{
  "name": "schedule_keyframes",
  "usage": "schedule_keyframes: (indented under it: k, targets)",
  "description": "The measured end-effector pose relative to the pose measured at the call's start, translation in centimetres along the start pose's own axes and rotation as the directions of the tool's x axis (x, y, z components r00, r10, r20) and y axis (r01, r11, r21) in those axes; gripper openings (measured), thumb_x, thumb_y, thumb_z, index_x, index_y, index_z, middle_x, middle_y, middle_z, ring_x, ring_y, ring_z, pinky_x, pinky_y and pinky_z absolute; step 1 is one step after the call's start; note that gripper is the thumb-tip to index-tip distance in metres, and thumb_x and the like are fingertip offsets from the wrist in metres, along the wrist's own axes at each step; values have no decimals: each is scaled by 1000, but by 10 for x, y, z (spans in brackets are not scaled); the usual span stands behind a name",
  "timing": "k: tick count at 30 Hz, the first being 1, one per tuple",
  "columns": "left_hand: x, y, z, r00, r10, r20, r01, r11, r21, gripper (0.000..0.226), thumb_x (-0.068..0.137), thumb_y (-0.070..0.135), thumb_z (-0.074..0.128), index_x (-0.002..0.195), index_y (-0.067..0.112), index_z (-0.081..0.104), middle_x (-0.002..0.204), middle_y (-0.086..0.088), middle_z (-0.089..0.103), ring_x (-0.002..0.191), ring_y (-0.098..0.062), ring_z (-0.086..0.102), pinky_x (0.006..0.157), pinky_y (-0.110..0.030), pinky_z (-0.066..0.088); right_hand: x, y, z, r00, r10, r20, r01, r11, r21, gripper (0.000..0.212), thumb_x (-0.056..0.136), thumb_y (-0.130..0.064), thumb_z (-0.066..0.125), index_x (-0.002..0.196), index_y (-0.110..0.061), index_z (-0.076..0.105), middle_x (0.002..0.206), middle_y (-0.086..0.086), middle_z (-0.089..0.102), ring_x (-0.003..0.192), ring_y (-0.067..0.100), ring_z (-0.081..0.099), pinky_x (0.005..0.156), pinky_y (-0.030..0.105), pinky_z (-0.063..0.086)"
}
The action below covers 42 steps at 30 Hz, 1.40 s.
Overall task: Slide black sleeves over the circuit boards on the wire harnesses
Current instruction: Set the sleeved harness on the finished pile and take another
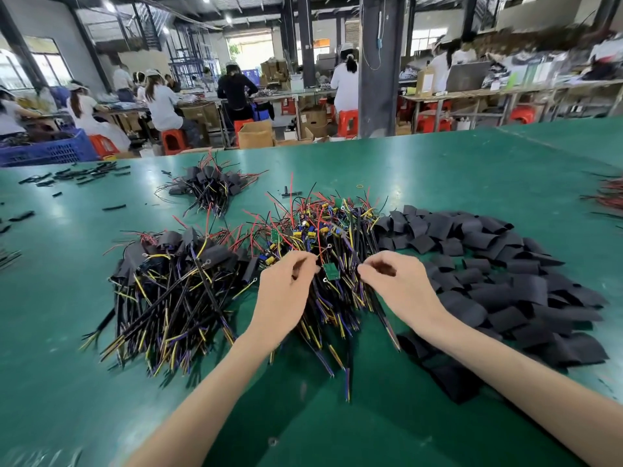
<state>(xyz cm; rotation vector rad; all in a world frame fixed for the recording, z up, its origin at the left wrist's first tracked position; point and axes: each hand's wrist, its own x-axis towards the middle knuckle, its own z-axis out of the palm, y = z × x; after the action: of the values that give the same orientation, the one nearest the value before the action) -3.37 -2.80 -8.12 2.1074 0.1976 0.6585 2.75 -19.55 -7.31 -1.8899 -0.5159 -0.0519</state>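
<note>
Left hand (286,284) and right hand (399,281) on harness pile (337,230), fingers curled, seemingly round wires (323,253).

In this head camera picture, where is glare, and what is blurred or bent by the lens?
Head view: lamps leave pale glare patches on the green table; the far windows are washed out; wire ends of the sleeved pile streak with motion blur; the left hand and right hand look slightly soft; the wide lens curves the table's far edge.
</note>
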Motion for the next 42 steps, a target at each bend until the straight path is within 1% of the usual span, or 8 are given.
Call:
schedule_keyframes:
  k: [7, 16, 19, 23, 26, 32, 37, 42]
  targets:
    - [8, 14, -5, 946, -267, 183, 315, 626, -713, 39, 100, 28, 39, 110, -4, 60, 99, -16, 71, 83, -20, 68, 78, -25, 56, -10, -9, 4, 984, -96, 150, 52, 961, 273, 12, 85, -11, 63, 75, -13, 68, 69, 0, 60, 61, 5, 44, 59, 14, 36]
    - [14, 11, -20, 953, -191, 234, 292, 391, -873, 25, 98, 12, 45, 113, -5, 56, 83, -7, 63, 80, -22, 63, 80, -33, 56, -18, -4, 9, 850, -78, 521, -28, 981, 192, 16, 87, -17, 63, 77, -22, 73, 81, 13, 69, 71, 11, 52, 70, 28, 38]
    - [17, 8, -25, 947, -253, 200, 295, 429, -854, 26, 100, 6, 39, 114, -7, 56, 77, -4, 59, 63, -14, 56, 59, -22, 50, -11, -2, 0, 881, -126, 457, 141, 990, 0, 10, 88, -24, 64, 82, -26, 72, 77, -11, 68, 68, -3, 56, 64, 9, 38]
    - [23, 7, -39, 946, -315, 78, 242, 526, -815, 25, 98, 2, 41, 117, -2, 58, 66, 0, 54, 48, -7, 40, 41, -16, 33, 18, 18, -29, 959, -250, 131, 278, 759, -589, 17, 89, -11, 52, 97, -17, 65, 98, -1, 64, 92, 17, 57, 83, 29, 42]
    - [24, 7, -47, 970, -236, -52, 134, 705, -696, 23, 98, 7, 45, 112, 9, 64, 61, 3, 53, 44, -6, 32, 39, -15, 22, 37, 41, -59, 991, -37, 127, 128, 519, -845, 35, 79, -7, 50, 111, -19, 56, 112, 4, 54, 104, 26, 48, 86, 37, 39]
    - [21, 3, -52, 968, 168, -184, -176, 984, -27, 20, 97, 17, 51, 102, 17, 70, 51, 8, 53, 41, -4, 35, 44, -18, 29, 51, 60, -79, 970, 22, 242, 175, 625, -760, 43, 86, 2, 46, 117, -25, 55, 123, -1, 50, 112, 24, 43, 93, 40, 37]
    - [16, 0, -62, 900, 425, -92, -321, 791, 521, 16, 93, 18, 60, 102, 15, 73, 70, -3, 70, 64, -27, 65, 64, -35, 54, 50, 60, -81, 923, 45, 382, 266, 644, -717, 59, 81, 11, 42, 126, -26, 51, 131, -5, 45, 116, 19, 46, 97, 41, 38]
    - [19, 0, -76, 824, 558, -98, -360, 649, 670, 17, 88, 23, 59, 91, 18, 75, 76, -1, 73, 64, -27, 68, 56, -30, 49, 52, 61, -86, 914, 16, 406, 271, 722, -637, 48, 80, 6, 53, 119, -22, 55, 115, -2, 52, 108, 18, 50, 97, 41, 38]
